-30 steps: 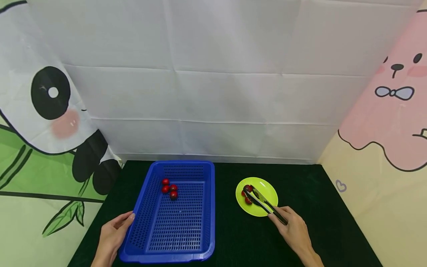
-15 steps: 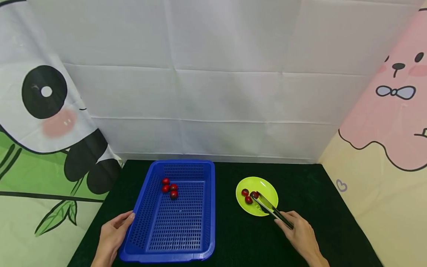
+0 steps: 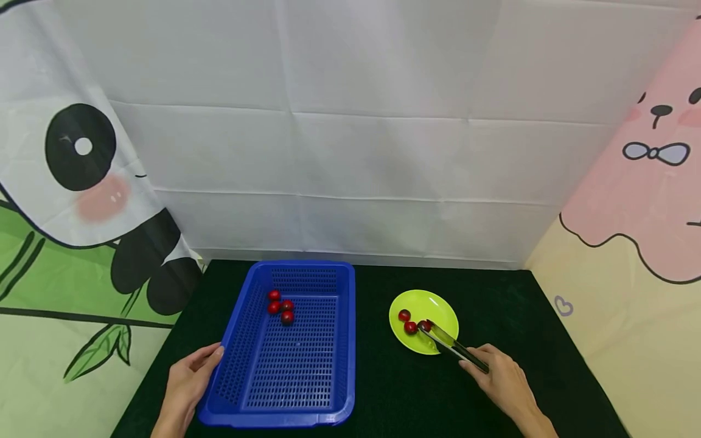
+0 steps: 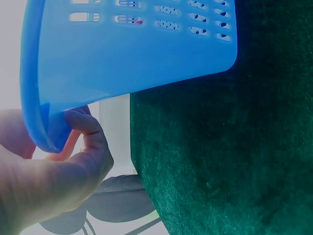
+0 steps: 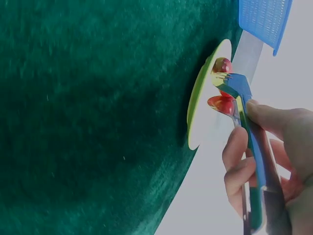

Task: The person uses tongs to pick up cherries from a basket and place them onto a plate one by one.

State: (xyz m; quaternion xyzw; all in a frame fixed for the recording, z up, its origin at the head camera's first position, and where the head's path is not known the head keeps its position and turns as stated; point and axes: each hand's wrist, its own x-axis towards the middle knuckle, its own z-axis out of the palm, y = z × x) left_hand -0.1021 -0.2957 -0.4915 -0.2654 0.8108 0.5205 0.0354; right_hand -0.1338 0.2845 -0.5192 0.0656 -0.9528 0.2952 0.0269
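Observation:
My left hand (image 3: 188,383) pinches the left rim of a blue perforated plastic basket (image 3: 296,380); in the left wrist view the thumb and fingers curl round that rim. Inside the basket lie several cherry tomatoes (image 3: 287,317). My right hand (image 3: 506,380) grips a pair of metal tongs (image 3: 465,356) over a yellow-green plate (image 3: 432,303). The tongs' tips, one fork-like and one spoon-like in the right wrist view, are at a dark red cherry tomato (image 3: 424,326). Two more, a rear tomato (image 3: 404,315) and a front tomato (image 3: 411,328), lie beside it on the plate.
A dark green cloth (image 3: 378,389) covers the table, with the basket on the left and the plate on the right. A white curtain (image 3: 372,152) hangs behind the table's back edge. Printed cartoon sheets hang at both sides.
The right hand and tongs have moved right and toward me. The tomato at their tips has shifted from the plate's back left toward its middle front. My left hand stays on the basket rim.

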